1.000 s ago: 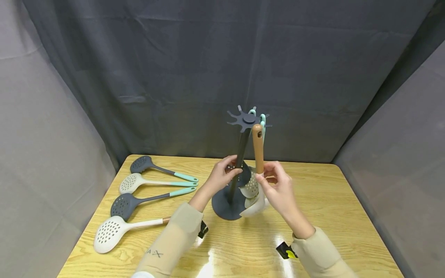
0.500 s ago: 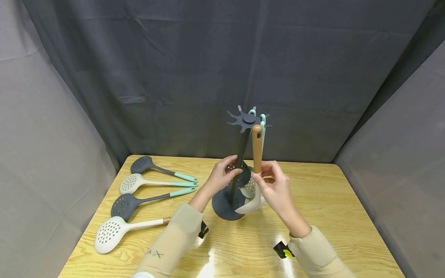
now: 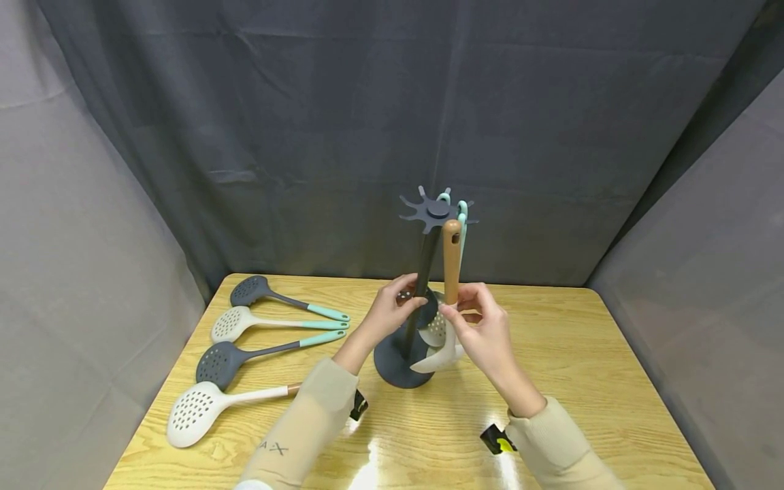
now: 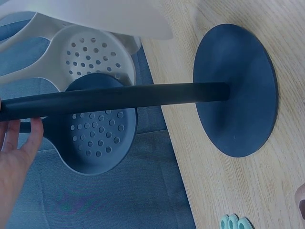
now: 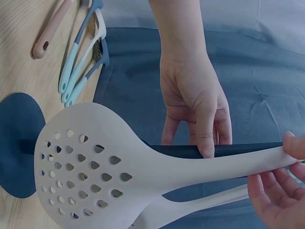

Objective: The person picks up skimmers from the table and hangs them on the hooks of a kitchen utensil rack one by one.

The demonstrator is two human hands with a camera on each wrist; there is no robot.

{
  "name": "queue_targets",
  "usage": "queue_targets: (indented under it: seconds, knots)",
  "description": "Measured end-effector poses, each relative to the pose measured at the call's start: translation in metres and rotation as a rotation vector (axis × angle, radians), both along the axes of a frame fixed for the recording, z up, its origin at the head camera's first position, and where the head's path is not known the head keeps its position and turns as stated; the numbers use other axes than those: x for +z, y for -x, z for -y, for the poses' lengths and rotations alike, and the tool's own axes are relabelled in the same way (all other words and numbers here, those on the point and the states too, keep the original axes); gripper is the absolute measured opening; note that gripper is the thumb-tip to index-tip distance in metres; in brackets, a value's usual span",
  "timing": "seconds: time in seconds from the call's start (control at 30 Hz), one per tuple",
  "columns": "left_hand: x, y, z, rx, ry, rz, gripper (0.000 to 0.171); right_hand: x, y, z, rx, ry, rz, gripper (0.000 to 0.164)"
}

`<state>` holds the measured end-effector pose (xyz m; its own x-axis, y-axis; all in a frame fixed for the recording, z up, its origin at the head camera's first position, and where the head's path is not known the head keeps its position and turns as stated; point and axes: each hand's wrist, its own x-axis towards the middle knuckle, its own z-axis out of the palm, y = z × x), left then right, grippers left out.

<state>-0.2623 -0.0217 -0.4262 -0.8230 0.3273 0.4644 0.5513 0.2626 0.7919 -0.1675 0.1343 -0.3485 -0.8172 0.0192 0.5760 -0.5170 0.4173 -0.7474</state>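
Observation:
A dark utensil stand with a hooked top rises from a round base. My left hand grips its pole, thumb in front. My right hand pinches a white skimmer near where its neck meets the wooden handle. The skimmer is upright, head down, at the right of the pole; its handle top with the hole overlaps the hooks' near right edge in the head view. Mint-handled utensils hang behind it, among them a dark skimmer and a white skimmer.
At the left of the wooden table lie several more skimmers in a row, dark and white: a wooden-handled white skimmer nearest, a mint-handled dark skimmer farthest. A grey curtain hangs behind the table.
My right hand has drifted slightly left with the white skimmer, bringing it closer to the pole. My left hand has stayed on the stand.

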Motion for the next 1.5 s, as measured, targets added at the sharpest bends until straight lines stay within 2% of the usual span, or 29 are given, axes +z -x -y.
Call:
queue_targets:
  seconds: [0.07,0.17,0.47,0.77,1.1,1.3,1.5]
  knots:
    - [-0.006,0.005,0.0,0.0,-0.003,0.005,0.034,0.0,0.0,0.0,0.001,-0.002,0.007,0.024]
    - [-0.009,0.007,0.0,-0.011,-0.012,-0.004,0.034,0.001,0.0,-0.001,0.006,-0.005,0.016,0.025]
    - [-0.009,0.007,0.001,-0.017,-0.009,0.007,0.034,0.001,0.002,-0.003,0.022,-0.004,0.038,0.026]
    - [-0.008,0.007,0.001,-0.022,-0.011,0.012,0.035,-0.025,0.022,-0.017,0.056,-0.025,0.042,0.03]
    - [-0.007,0.006,0.001,-0.023,-0.013,0.024,0.036,-0.019,0.025,-0.027,0.141,-0.111,0.019,0.026]
    - [-0.007,0.006,0.001,-0.027,-0.021,0.034,0.036,-0.012,0.03,-0.041,0.151,-0.22,-0.072,0.024]
    - [-0.007,0.006,0.001,-0.032,-0.026,0.039,0.036,-0.012,0.044,-0.066,0.142,-0.347,-0.297,0.037]
